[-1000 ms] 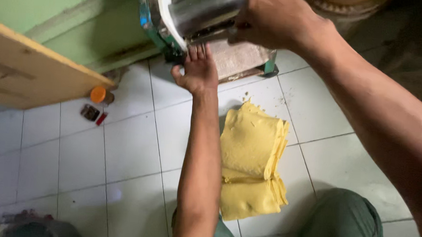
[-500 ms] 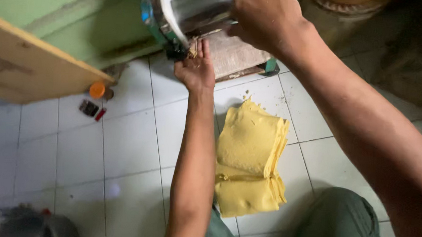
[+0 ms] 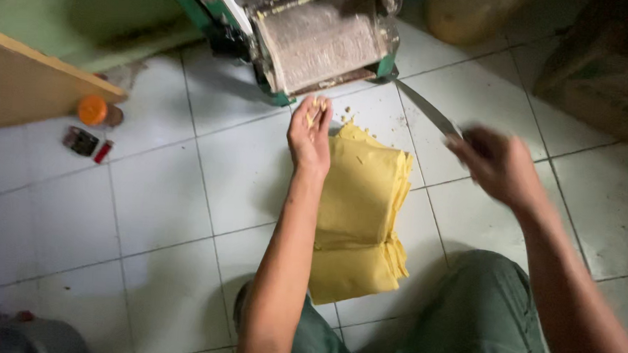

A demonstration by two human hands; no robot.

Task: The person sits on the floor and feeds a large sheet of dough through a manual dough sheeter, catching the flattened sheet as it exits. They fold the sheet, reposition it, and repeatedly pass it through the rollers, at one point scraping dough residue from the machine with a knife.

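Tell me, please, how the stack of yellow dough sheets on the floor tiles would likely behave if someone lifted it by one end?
The stack of yellow dough sheets would probably sag rather than stay flat: it already bends over a crease near its lower end. The thin layers fanning apart at the right edge suggest that sheets could slide or peel off. Being many layers thick, it likely weighs a fair amount for its size.

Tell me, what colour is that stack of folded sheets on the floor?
Yellow. The stack of folded sheets shows plainly in the head view, lying on the white tiled floor.
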